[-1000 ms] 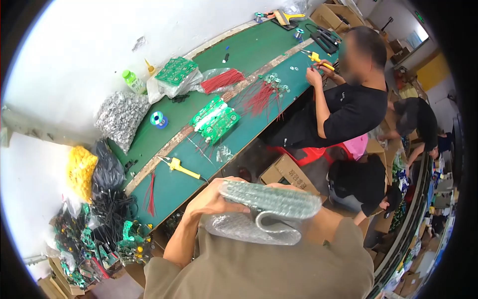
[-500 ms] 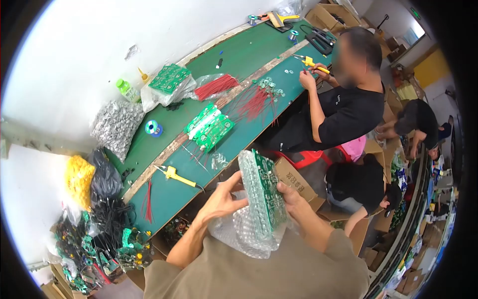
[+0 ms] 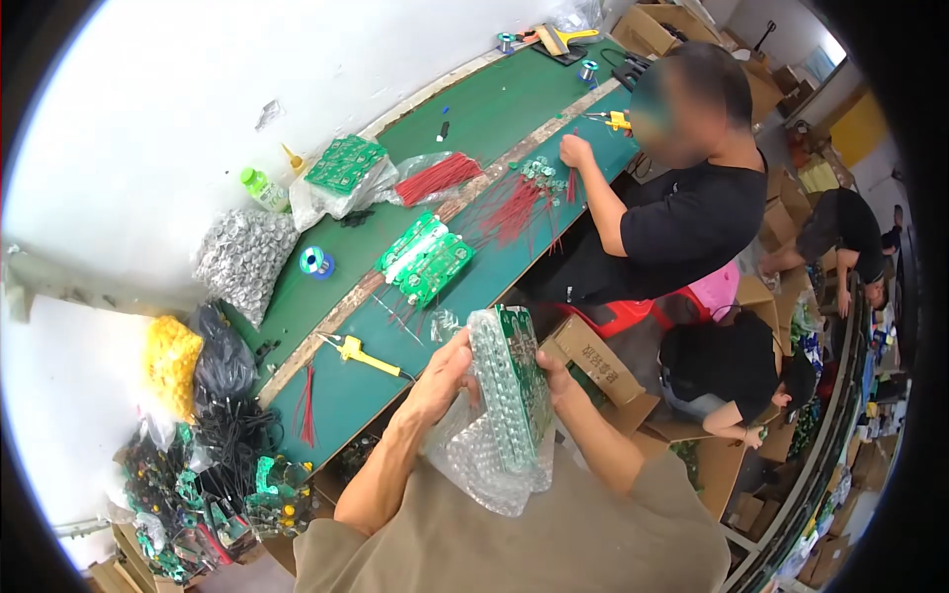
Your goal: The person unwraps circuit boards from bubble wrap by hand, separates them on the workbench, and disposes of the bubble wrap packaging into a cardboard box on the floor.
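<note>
In front of my chest I hold a stack of green circuit boards, standing on edge and partly covered by clear bubble wrap. My left hand is closed on the wrapped left side. Its fingertips are partly hidden behind the bubble wrap. On the other side, my right hand grips the boards' right edge, with the thumb up and the other fingers hidden behind. Loose bubble wrap hangs below my left hand. Beyond them, green circuit boards lie on the green bench.
A yellow-handled soldering iron and red wires lie at the near bench edge. A solder spool stands farther back. At right sits a co-worker near red wires and small parts. An open cardboard box is beside my right hand.
My left hand has closed in on the bubble wrap, its fingers spread before. The boards have turned slightly and stay between my hands. The seated co-worker's hand has moved left over the bench.
</note>
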`<state>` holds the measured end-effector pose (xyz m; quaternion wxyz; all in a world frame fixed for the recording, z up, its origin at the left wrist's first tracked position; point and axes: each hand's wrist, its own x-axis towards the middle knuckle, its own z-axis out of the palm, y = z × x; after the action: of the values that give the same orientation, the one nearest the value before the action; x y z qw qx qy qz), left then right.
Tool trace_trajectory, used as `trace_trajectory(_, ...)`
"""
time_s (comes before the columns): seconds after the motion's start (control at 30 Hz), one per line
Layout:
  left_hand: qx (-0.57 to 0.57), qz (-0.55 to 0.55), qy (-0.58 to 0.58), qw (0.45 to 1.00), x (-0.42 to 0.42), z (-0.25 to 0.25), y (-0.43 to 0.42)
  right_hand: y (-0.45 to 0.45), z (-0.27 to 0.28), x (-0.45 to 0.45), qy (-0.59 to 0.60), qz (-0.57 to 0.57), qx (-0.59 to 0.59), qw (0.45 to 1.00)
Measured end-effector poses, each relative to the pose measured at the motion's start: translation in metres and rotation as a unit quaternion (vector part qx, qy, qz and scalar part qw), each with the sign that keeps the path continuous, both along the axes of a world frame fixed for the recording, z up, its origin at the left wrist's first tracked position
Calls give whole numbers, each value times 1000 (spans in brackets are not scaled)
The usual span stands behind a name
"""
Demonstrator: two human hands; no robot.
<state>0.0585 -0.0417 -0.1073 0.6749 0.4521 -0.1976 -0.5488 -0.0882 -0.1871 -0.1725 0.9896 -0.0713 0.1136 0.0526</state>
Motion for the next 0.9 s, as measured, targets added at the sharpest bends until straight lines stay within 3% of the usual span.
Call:
trace_trajectory(0.17,-11,-42,-101,994,-8,5,5,-6,-36,-8,2,-24,1,1000)
trace_trajectory(0.27,1,6,63,998,-22,3,6,-4,-30,-12,-40,-32,31,998)
trace_trajectory(0.3,21,-1,15,1000,-26,5,7,-1,-13,-10,-53,-39,32,997)
trace_trajectory(0.33,41,-9,-32,999,-29,8,8,-4,-39,-15,-67,-29,19,997)
trace_trajectory(0.4,41,-2,-15,999,-35,10,10,-2,-55,-23,-45,-30,22,998)
trace_trajectory(0.47,-13,-6,-91,996,-36,6,10,-1,-63,-26,-17,-35,26,999)
trace_trajectory(0.6,14,22,-61,998,-39,16,13,-1,-75,-32,30,-54,25,998)
trace_trajectory(0.7,-27,74,-43,996,-36,17,16,-5,-84,-38,66,-71,20,995)
trace_trajectory(0.77,47,106,-4,993,-36,25,18,-11,-84,-45,83,-75,22,993)
trace_trajectory(0.9,181,136,-112,967,-39,44,13,-25,-68,-49,74,-68,23,995)
